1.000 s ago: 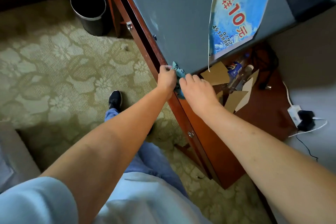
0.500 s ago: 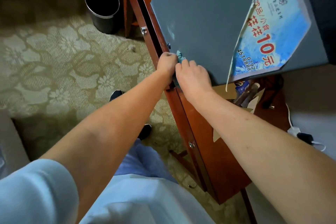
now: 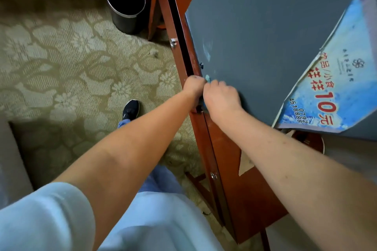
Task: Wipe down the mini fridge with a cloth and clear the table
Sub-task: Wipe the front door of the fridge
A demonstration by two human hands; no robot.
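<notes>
The grey mini fridge (image 3: 265,43) fills the upper right, standing on the red-brown wooden table (image 3: 228,169). A blue poster (image 3: 334,79) hangs half peeled from its grey top. My left hand (image 3: 193,87) and my right hand (image 3: 221,98) meet at the fridge's near left corner, fingers curled round a small teal cloth (image 3: 207,78). Only a tip of the cloth shows between them; the rest is hidden by my fingers.
A black waste bin (image 3: 126,4) stands on the patterned carpet (image 3: 71,63) left of the table. My dark shoe (image 3: 131,109) is on the floor below my arms. A piece of cardboard (image 3: 245,162) lies on the table under the fridge's edge.
The view has shifted and both hands have slid with the cloth along the fridge's left edge. The bottles and cardboard on the table are now mostly hidden under the fridge.
</notes>
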